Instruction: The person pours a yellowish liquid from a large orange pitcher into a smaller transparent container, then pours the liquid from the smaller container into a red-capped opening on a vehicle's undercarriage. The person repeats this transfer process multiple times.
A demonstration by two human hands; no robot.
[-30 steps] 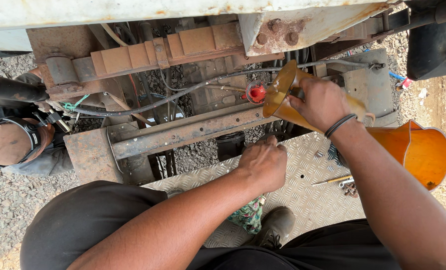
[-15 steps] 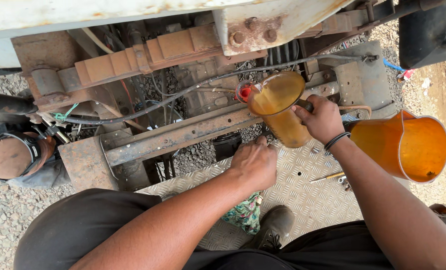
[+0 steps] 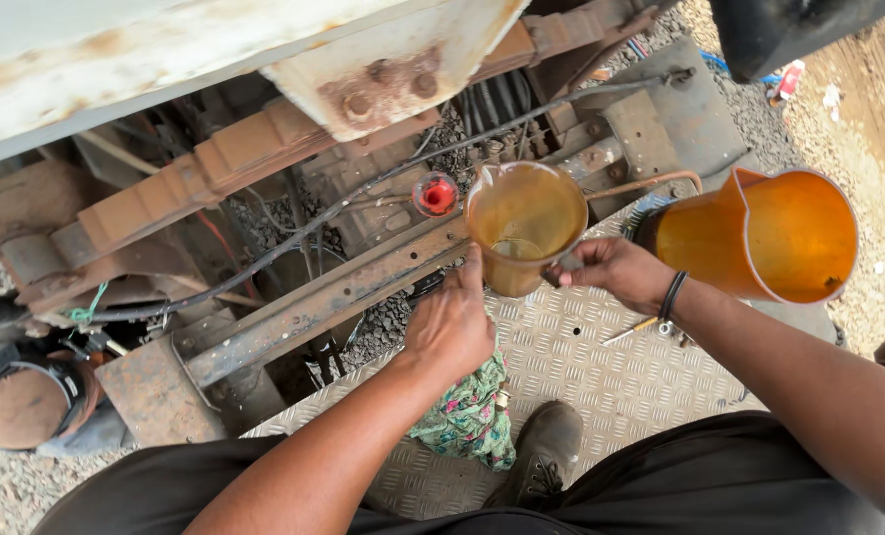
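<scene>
A clear plastic jug (image 3: 524, 226) with a little amber liquid in its bottom stands nearly upright over the rusty chassis rail (image 3: 333, 297). My right hand (image 3: 611, 272) grips the jug's handle from the right. My left hand (image 3: 452, 322) touches the jug's near side with its fingertips. Just left of the jug sits a small red-topped filler opening (image 3: 436, 195). A large orange jug (image 3: 760, 238) with amber liquid stands on the checkered metal plate (image 3: 581, 367) to the right.
A floral rag (image 3: 472, 416) and my boot (image 3: 542, 451) lie on the plate. A screwdriver (image 3: 631, 329) lies near my right wrist. Leaf springs (image 3: 215, 168), cables and gravel fill the frame's inside. A person's capped head (image 3: 26, 401) is at the lower left.
The clear jug has swung from tilted toward the red opening back to nearly upright and come nearer to me. My left hand has moved up to touch it.
</scene>
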